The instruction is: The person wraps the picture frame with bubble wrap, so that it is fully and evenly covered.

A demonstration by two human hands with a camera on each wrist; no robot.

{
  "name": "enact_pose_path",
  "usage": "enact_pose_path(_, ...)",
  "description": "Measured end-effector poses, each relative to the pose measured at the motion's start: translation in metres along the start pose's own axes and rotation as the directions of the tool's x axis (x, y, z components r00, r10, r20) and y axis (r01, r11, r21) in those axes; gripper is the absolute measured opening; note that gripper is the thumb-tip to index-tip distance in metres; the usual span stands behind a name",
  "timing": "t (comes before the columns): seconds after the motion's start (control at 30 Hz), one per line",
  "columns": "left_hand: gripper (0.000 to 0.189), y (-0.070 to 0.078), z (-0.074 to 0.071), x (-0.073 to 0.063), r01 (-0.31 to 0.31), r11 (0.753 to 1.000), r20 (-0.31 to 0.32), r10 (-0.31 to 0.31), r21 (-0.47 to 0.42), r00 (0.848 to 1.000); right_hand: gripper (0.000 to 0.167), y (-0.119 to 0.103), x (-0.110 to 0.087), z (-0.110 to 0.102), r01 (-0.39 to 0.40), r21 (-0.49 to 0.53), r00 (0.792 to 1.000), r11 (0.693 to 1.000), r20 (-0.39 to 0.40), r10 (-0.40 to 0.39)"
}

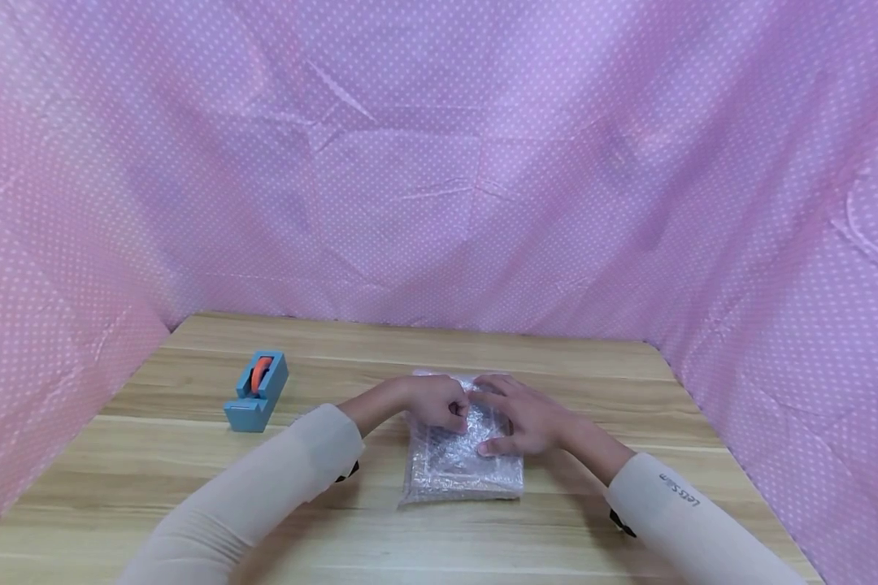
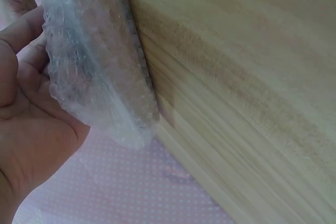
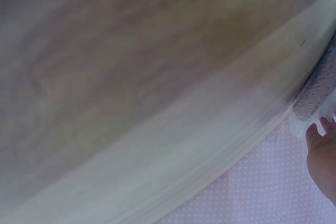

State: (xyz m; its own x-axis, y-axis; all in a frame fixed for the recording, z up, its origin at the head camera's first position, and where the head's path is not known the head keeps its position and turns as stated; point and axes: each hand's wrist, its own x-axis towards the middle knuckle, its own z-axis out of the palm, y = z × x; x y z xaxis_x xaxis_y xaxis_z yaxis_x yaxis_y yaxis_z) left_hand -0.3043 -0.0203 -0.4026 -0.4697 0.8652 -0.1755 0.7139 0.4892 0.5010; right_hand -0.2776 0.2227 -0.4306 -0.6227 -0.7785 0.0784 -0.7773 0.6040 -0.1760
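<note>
A flat, roughly rectangular package in clear bubble wrap (image 1: pixel 461 475) lies on the wooden table, with a pale frame-like border showing through. Over its upper left part, my left hand (image 1: pixel 435 400) has its fingers curled, thumb and forefinger pinching at the wrap. The left wrist view shows that hand (image 2: pixel 39 145) with bent fingers against the bubble wrap (image 2: pixel 89 61). My right hand (image 1: pixel 528 416) rests on the package's right side, fingers spread and thumb toward the middle. In the right wrist view, only part of this hand (image 3: pixel 323 161) shows beside the wrapped edge (image 3: pixel 312 98).
A blue tape dispenser (image 1: pixel 247 416) with an orange roll (image 1: pixel 260 375) stands on the left of the table (image 1: pixel 593 366). Pink dotted cloth (image 1: pixel 439 203) hangs behind the table and on both sides. Light sleeves cover both forearms.
</note>
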Motion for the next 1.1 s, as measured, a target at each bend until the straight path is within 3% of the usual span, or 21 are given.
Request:
enact_pose_path(0.13, 0.037, 0.006, 0.004, 0.0, 0.064, 0.998, -0.07, -0.062, 0.018, 0.996, 0.089, 0.0, 0.0, 0.001, 0.001, 0.001, 1.0, 1.0, -0.001, -0.001)
enact_pose_path(0.23, 0.046, 0.01, 0.008, 0.001, 0.16, 0.987, -0.137, -0.154, 0.033, 0.979, 0.088, 0.0, 0.001, 0.001, 0.013, -0.004, 1.0, 1.0, -0.004, -0.013)
enact_pose_path(0.43, 0.041, 0.017, 0.014, 0.003, 0.363, 0.931, -0.223, -0.346, 0.042, 0.911, 0.087, 0.002, 0.001, 0.002, 0.051, -0.012, 0.998, 0.999, -0.036, -0.051)
enact_pose_path(0.53, 0.041, 0.021, 0.015, 0.004, 0.43, 0.899, -0.246, -0.4, 0.084, 0.883, 0.087, 0.002, 0.001, 0.003, 0.051, -0.017, 0.998, 0.999, -0.04, -0.052)
enact_pose_path(0.67, 0.052, 0.022, 0.018, 0.003, 0.536, 0.836, -0.282, -0.489, 0.121, 0.826, 0.088, 0.001, 0.0, 0.001, 0.033, -0.017, 0.999, 0.999, -0.026, -0.034)
enact_pose_path(0.77, 0.056, 0.021, 0.021, 0.0, 0.566, 0.82, -0.297, -0.52, 0.09, 0.801, 0.087, -0.001, -0.001, 0.0, 0.03, -0.016, 0.999, 0.999, -0.021, -0.03)
enact_pose_path(0.83, 0.053, 0.018, 0.023, -0.002, 0.544, 0.838, -0.306, -0.507, 0.044, 0.805, 0.088, -0.002, -0.001, -0.001, 0.031, -0.012, 0.999, 0.999, -0.021, -0.031)
enact_pose_path(1.0, 0.038, 0.011, 0.026, -0.012, 0.43, 0.899, -0.346, -0.43, -0.082, 0.834, 0.088, -0.002, 0.0, -0.001, 0.027, -0.007, 1.0, 1.0, -0.016, -0.027)
enact_pose_path(1.1, 0.029, 0.009, 0.025, -0.018, 0.355, 0.922, -0.348, -0.387, -0.154, 0.854, 0.088, -0.002, 0.0, -0.001, 0.027, -0.014, 1.0, 1.0, -0.016, -0.027)
